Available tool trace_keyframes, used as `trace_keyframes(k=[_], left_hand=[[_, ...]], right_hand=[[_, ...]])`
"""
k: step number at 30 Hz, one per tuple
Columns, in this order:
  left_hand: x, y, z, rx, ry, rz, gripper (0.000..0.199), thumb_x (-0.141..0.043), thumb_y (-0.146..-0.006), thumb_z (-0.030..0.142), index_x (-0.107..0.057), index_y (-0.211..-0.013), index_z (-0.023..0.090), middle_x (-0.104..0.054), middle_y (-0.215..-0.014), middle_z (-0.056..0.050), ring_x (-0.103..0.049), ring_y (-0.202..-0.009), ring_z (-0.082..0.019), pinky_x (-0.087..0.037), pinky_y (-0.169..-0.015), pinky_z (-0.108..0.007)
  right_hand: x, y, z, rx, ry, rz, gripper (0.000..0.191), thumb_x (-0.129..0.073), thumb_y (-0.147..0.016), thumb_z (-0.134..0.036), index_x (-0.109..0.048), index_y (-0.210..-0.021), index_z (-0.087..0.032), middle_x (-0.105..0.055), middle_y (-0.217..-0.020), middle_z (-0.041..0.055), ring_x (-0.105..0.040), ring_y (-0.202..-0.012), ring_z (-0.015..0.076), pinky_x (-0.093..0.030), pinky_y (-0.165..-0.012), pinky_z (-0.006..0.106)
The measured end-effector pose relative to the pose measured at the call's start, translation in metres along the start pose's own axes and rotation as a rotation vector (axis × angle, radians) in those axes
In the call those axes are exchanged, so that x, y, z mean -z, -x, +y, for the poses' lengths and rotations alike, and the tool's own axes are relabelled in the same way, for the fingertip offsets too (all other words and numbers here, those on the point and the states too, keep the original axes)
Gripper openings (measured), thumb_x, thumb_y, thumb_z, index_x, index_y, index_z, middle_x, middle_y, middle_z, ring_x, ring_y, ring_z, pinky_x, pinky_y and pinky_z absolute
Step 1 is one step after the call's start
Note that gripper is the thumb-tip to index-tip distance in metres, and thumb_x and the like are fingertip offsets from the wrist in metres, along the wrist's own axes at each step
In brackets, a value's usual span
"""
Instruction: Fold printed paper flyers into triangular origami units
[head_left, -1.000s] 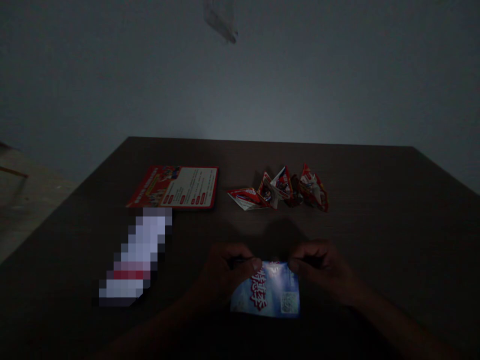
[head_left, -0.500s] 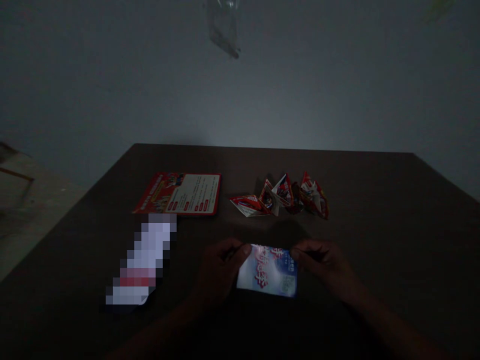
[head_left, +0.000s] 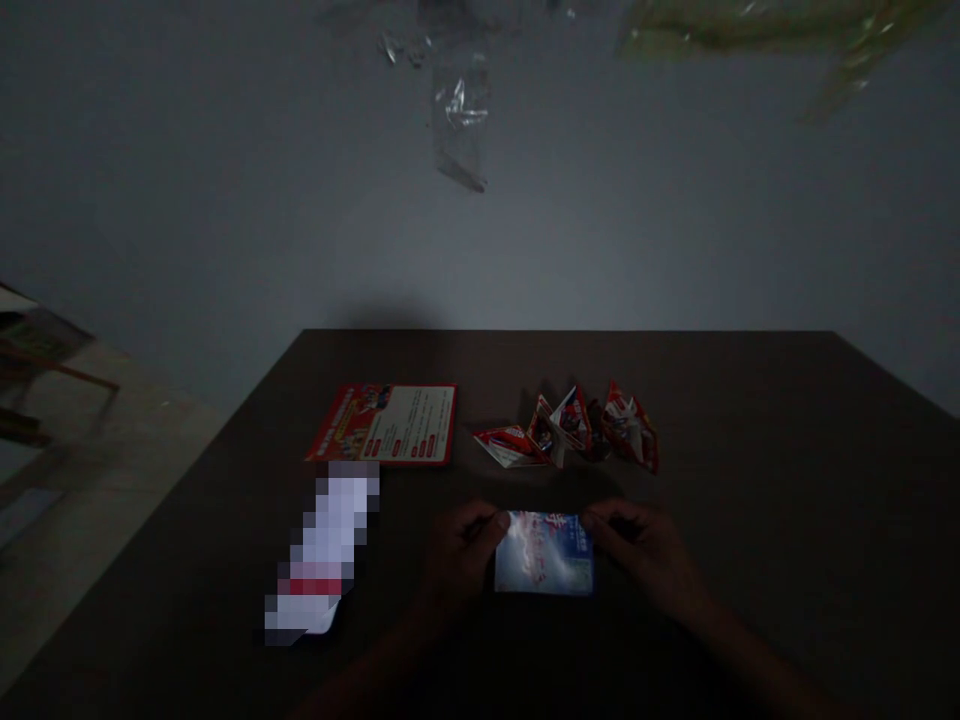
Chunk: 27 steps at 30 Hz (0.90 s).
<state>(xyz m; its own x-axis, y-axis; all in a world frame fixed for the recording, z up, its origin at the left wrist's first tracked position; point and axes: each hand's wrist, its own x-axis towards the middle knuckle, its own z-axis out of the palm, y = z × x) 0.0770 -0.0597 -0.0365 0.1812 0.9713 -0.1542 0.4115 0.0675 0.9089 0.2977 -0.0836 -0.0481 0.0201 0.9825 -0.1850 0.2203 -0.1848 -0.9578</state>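
Observation:
A blue and white printed paper [head_left: 544,555] with red characters is held up between my two hands above the dark table. My left hand [head_left: 469,550] pinches its upper left corner between thumb and fingers. At the upper right corner, my right hand [head_left: 637,545] has the same kind of pinch. Just beyond the paper lie several folded red and white paper pieces [head_left: 570,425] in a row. The lower edge of the held paper hangs free.
A red and white printed sheet [head_left: 405,425] lies at the left back of the table [head_left: 750,400]. Nearer, at the left, is a pixelated bright phone-like object [head_left: 322,555]. Clear plastic [head_left: 461,120] hangs on the wall, with yellowish plastic [head_left: 705,30] at upper right.
The view has tilted up, so the table sits lower and more of the wall shows. The paper remains in both hands and its face is tilted slightly differently, with more glare.

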Motion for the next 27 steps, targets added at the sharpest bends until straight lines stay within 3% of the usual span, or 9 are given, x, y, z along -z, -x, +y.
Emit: trace_keyframes(k=[3, 8, 10, 14, 19, 24, 27], left_hand=[[0.001, -0.008, 0.003, -0.019, -0.051, -0.077, 0.027, -0.05, -0.081, 0.035, -0.06, -0.068, 0.014, -0.056, -0.061, 0.0, -0.052, -0.06, -0.014, -0.037, -0.055, -0.022], [0.004, -0.028, 0.008, -0.086, -0.142, -0.303, 0.015, -0.058, -0.075, 0.025, -0.065, -0.066, 0.015, -0.059, -0.057, 0.001, -0.052, -0.055, -0.012, -0.034, -0.053, -0.022], [0.004, -0.032, 0.006, -0.112, -0.167, -0.317, 0.015, -0.056, -0.076, 0.023, -0.067, -0.071, 0.014, -0.062, -0.061, 0.0, -0.054, -0.058, -0.013, -0.035, -0.055, -0.023], [0.004, -0.029, -0.002, -0.165, -0.165, -0.32, 0.026, -0.051, -0.078, 0.015, -0.066, -0.099, 0.014, -0.068, -0.083, -0.003, -0.06, -0.071, -0.014, -0.042, -0.062, -0.023], [0.009, -0.023, -0.005, -0.238, -0.18, -0.323, 0.047, -0.059, -0.075, 0.017, -0.055, -0.121, 0.015, -0.066, -0.1, -0.006, -0.058, -0.073, -0.014, -0.045, -0.066, -0.025], [0.009, -0.028, -0.006, -0.443, -0.275, -0.37, 0.029, -0.061, -0.082, 0.026, -0.063, -0.11, 0.015, -0.066, -0.094, -0.007, -0.06, -0.081, -0.017, -0.047, -0.073, -0.028], [0.005, -0.029, -0.011, -0.515, -0.29, -0.313, 0.023, -0.054, -0.089, 0.026, -0.063, -0.107, 0.015, -0.066, -0.094, -0.007, -0.062, -0.083, -0.016, -0.048, -0.073, -0.026]], right_hand=[[0.005, -0.008, 0.001, -0.041, -0.016, -0.025, 0.035, -0.064, -0.076, -0.048, -0.068, -0.072, -0.014, -0.061, -0.059, 0.001, -0.052, -0.049, 0.0112, -0.042, -0.045, 0.022], [0.012, -0.022, 0.003, -0.106, -0.03, 0.004, 0.033, -0.067, -0.075, -0.047, -0.067, -0.077, -0.015, -0.061, -0.06, -0.0005, -0.05, -0.047, 0.0096, -0.039, -0.042, 0.02], [0.013, -0.024, 0.004, -0.125, -0.034, 0.032, 0.031, -0.067, -0.075, -0.046, -0.067, -0.078, -0.015, -0.062, -0.064, -0.0002, -0.052, -0.05, 0.0099, -0.04, -0.044, 0.02], [0.015, -0.023, 0.004, -0.157, -0.051, 0.061, 0.032, -0.069, -0.073, -0.047, -0.067, -0.079, -0.016, -0.063, -0.063, -0.0008, -0.051, -0.049, 0.0099, -0.04, -0.044, 0.02], [0.017, -0.025, 0.002, -0.193, -0.078, 0.074, 0.032, -0.071, -0.071, -0.047, -0.068, -0.077, -0.016, -0.063, -0.063, -0.0005, -0.054, -0.05, 0.0113, -0.042, -0.046, 0.022], [0.017, -0.025, -0.002, -0.236, -0.104, 0.076, 0.031, -0.072, -0.07, -0.046, -0.069, -0.078, -0.016, -0.066, -0.064, 0.0001, -0.057, -0.052, 0.0124, -0.044, -0.047, 0.023], [0.019, -0.025, -0.003, -0.284, -0.112, 0.071, 0.03, -0.073, -0.07, -0.045, -0.069, -0.079, -0.016, -0.068, -0.066, 0.0008, -0.059, -0.053, 0.0135, -0.046, -0.048, 0.023]])
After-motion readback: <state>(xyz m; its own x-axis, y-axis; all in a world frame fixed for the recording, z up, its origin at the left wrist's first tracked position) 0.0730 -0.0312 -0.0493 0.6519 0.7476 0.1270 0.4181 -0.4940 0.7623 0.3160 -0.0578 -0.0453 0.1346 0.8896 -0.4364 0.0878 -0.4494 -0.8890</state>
